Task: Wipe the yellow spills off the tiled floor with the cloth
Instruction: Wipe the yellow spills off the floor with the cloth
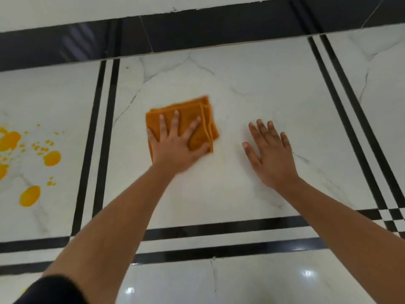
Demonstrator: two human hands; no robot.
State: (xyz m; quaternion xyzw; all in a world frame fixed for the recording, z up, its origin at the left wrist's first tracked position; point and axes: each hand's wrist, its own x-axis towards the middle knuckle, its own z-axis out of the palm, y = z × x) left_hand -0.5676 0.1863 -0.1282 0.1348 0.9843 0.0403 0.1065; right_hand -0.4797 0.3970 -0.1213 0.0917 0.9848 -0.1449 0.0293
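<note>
A folded orange cloth [197, 116] lies flat on the middle white marble tile [252, 88]. My left hand [175, 148] presses down on the cloth with fingers spread. My right hand [270, 155] rests flat on the bare tile to the right of the cloth, fingers apart, holding nothing. Yellow spills [52, 158] dot the tile at the far left, beyond a pair of black stripes; one large blob [30, 195] lies nearer me. The cloth is well apart from those spills.
A dark skirting band [197, 34] runs along the wall at the top. Double black inlay stripes [103, 139] frame the middle tile on the left, right and near side. Glossy tile [263, 279] lies near me.
</note>
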